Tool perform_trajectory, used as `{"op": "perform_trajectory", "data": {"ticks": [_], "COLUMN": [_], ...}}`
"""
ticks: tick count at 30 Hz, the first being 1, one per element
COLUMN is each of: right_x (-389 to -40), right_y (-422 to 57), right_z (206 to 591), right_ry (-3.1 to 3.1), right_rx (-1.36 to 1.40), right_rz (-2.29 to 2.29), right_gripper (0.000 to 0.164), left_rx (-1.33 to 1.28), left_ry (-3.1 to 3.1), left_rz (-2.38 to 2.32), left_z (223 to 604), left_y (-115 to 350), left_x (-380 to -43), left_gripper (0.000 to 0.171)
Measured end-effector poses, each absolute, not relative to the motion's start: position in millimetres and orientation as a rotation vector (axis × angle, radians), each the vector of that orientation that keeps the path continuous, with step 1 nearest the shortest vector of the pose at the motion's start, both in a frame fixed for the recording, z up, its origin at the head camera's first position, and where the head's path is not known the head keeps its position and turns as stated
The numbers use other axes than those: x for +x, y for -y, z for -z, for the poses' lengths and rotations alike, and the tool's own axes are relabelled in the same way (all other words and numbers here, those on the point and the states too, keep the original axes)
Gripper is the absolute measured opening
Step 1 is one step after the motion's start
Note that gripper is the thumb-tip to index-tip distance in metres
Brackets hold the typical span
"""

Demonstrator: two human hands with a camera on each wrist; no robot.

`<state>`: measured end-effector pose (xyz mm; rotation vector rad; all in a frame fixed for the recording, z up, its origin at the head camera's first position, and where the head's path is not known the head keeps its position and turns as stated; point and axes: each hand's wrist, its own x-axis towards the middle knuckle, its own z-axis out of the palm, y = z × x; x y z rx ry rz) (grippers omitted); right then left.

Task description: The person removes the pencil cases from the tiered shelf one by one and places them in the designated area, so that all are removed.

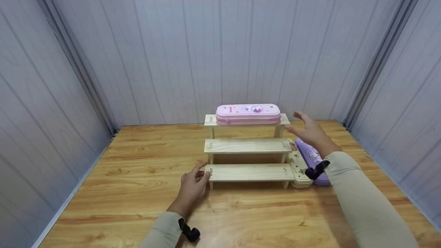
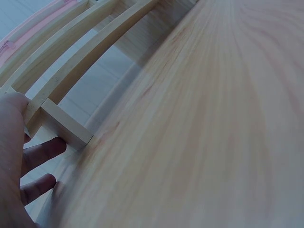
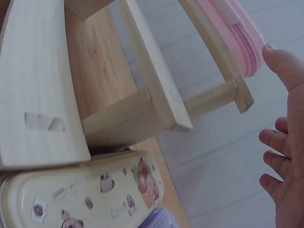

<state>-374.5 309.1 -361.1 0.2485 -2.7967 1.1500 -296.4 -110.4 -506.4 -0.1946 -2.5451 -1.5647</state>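
A three-step wooden display rack stands on the table, with a pink pencil case lying lengthwise on its top step. My left hand is at the left end of the lowest step, thumb and forefinger holding the board's edge. Its other fingers spread loosely beside the rack's leg. My right hand hovers right of the top step, holding nothing, its fingers apart. In the right wrist view the thumb is close to the end of the pink case.
Against the rack's right side lies a cream pencil case with small printed pictures. A purple pencil case lies beside it, partly hidden by my right wrist. Panelled walls close off the wooden table behind and on both sides.
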Motion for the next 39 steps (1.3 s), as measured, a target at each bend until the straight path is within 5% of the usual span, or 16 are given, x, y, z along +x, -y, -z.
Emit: {"op": "perform_trajectory", "data": {"ticks": [19,39], "right_x": [-418,-416], "right_y": [-262,-257], "right_z": [351,346], "right_ry": [2.759,2.788], "right_rx": [0.470,0.316], "right_rz": [-1.361,-1.251], "right_gripper": [0.096,0.099], "left_rx": [-0.224,-0.232], "left_ry": [2.523,2.541], "left_rz": [1.576,1.568], "left_z": [508,505], "left_y": [111,106], "left_x": [-295,-293], "left_gripper": [0.051,0.049]}}
